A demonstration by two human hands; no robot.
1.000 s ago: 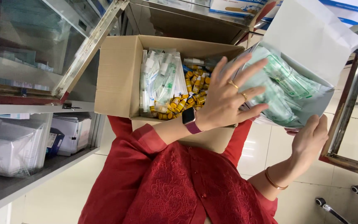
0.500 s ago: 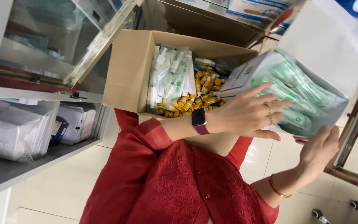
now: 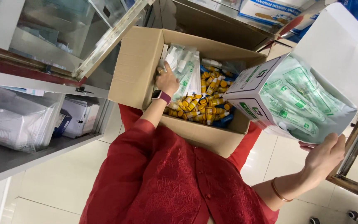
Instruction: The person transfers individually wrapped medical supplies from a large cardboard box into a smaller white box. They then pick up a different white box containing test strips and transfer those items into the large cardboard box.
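cardboard box (image 3: 141, 70) holds crinkly packets (image 3: 183, 74) under left hand (image 3: 167, 81).

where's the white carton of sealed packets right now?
In the head view, the white carton is on the right of the frame, held up from below by one hand, its corner over the brown cardboard box holding the yellow-capped vials.
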